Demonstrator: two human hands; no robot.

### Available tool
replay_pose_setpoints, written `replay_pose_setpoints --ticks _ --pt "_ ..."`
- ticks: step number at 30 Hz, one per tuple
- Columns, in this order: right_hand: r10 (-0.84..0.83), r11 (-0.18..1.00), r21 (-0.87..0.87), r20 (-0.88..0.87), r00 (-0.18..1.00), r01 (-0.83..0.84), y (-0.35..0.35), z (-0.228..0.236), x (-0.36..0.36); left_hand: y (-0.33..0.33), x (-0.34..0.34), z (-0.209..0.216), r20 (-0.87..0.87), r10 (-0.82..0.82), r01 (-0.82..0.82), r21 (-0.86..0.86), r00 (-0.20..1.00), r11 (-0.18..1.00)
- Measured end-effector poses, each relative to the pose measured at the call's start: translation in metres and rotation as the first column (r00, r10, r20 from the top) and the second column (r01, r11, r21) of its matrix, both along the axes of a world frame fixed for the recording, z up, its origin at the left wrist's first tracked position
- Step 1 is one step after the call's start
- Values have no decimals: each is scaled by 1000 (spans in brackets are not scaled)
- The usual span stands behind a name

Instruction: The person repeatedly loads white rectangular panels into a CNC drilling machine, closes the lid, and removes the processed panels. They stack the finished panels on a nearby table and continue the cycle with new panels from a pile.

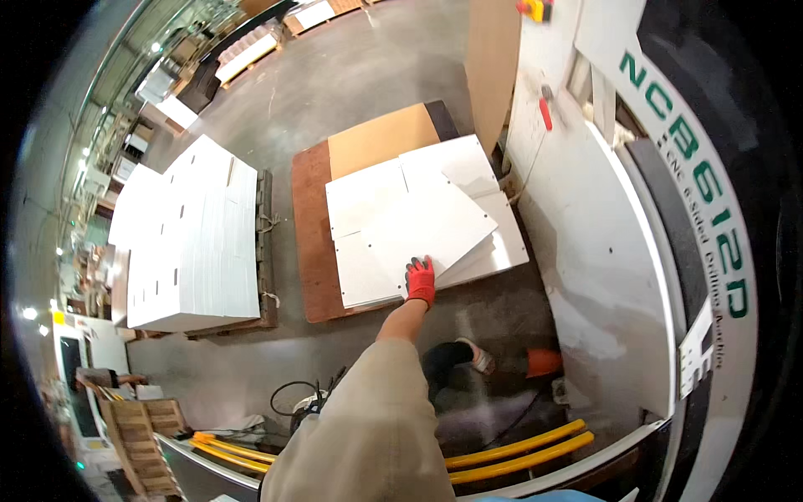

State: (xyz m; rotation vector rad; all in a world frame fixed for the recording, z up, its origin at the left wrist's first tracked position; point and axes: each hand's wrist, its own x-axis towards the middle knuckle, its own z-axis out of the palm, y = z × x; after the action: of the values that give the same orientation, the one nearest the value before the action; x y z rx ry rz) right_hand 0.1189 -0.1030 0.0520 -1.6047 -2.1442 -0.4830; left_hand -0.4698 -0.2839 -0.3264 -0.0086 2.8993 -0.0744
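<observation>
My left hand (421, 280), in a red glove with dark grey fingertips, reaches out in front of me. Its fingers lie somewhat spread on the near part of a white panel (435, 222). That panel rests askew on top of other flat white panels (498, 243), which have small dark holes near their edges. Under them are a tan board (385, 138) and a reddish-brown board (316, 234). Whether the thumb reaches below the panel's edge is hidden. My right hand is out of view.
Left of the boards, tall white panel stacks (196, 234) stand on a wooden pallet (266, 251). A large white machine (602, 243) borders the right side. Yellow bars (519, 452) cross low in front, near a black cable (293, 393) and an orange-red object (544, 362).
</observation>
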Motion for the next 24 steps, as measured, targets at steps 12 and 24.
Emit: replay_pose_setpoints --ticks 12,24 --pt "139 986 117 -203 969 -117 36 99 -10 -62 1 277 -60 53 20 829 997 559" --pt "-435 899 -59 -8 900 434 26 162 111 123 217 430 323 -799 -439 895 507 84"
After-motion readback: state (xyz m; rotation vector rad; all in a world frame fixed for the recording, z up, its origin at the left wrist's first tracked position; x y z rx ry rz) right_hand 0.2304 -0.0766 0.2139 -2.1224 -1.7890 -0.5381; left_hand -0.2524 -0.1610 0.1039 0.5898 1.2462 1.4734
